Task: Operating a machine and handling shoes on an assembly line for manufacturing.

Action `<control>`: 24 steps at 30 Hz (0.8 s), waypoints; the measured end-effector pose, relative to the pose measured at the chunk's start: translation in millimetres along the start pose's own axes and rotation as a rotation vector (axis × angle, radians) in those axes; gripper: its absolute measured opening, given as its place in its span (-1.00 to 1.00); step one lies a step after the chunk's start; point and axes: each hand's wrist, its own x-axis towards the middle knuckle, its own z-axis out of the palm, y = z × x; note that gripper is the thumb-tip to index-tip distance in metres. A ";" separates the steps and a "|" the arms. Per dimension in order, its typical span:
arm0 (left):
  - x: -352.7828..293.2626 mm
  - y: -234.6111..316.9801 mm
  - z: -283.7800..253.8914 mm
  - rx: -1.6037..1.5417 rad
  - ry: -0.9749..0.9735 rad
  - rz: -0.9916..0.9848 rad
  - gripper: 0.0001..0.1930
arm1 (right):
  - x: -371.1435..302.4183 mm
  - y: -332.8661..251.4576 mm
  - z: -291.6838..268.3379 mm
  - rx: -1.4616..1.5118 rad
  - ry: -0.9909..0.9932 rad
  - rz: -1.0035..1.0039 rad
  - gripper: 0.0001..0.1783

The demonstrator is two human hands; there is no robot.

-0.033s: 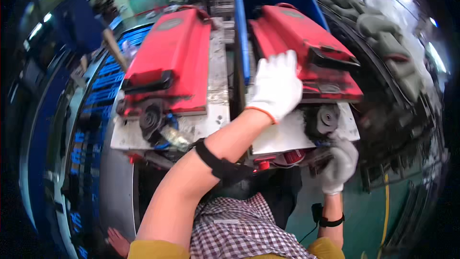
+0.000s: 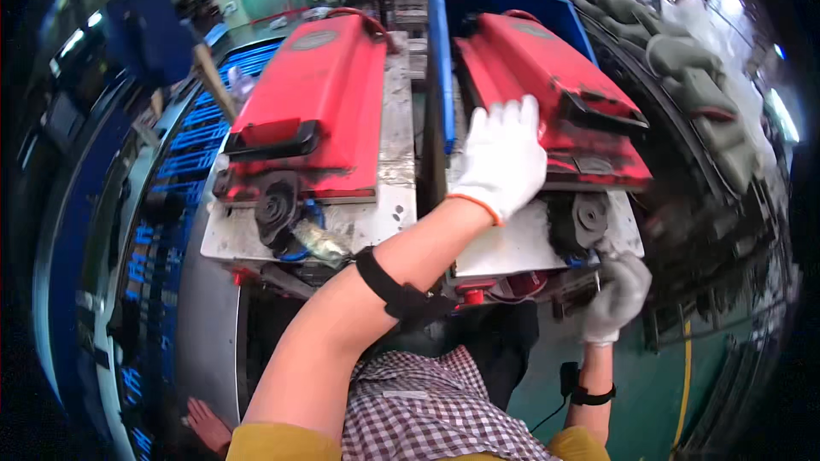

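Note:
Two sewing-machine-like units with red covers stand side by side, a left red cover (image 2: 299, 94) and a right red cover (image 2: 538, 60). My left hand (image 2: 504, 154), in a white glove, rests on the near left part of the right cover, palm down and fingers stretched out. My right hand (image 2: 617, 297), also gloved, is curled at the front right corner of the right unit, beside a round black knob (image 2: 589, 215). A thin metallic bit shows by its fingers; what it grips is mostly hidden.
A blue bin (image 2: 440, 60) surrounds the right unit's far end. A clear crumpled plastic piece (image 2: 323, 243) lies at the left unit's front. Blue racks (image 2: 184, 149) line the left; grey-green bundles (image 2: 683, 60) lie at right. Another person's hand (image 2: 207, 425) shows at lower left.

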 end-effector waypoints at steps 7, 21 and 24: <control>-7.3 1.5 10.3 0.044 0.098 0.056 -0.57 | 13.8 25.3 -1.4 -0.017 -0.102 0.365 -0.75; -13.6 0.3 16.6 0.111 0.048 0.084 -0.50 | 17.2 -75.6 -2.5 0.164 -0.302 0.369 -0.52; -26.3 -2.3 25.0 0.145 0.090 0.108 -0.45 | 20.5 -76.1 -3.9 0.130 -0.321 0.341 -0.52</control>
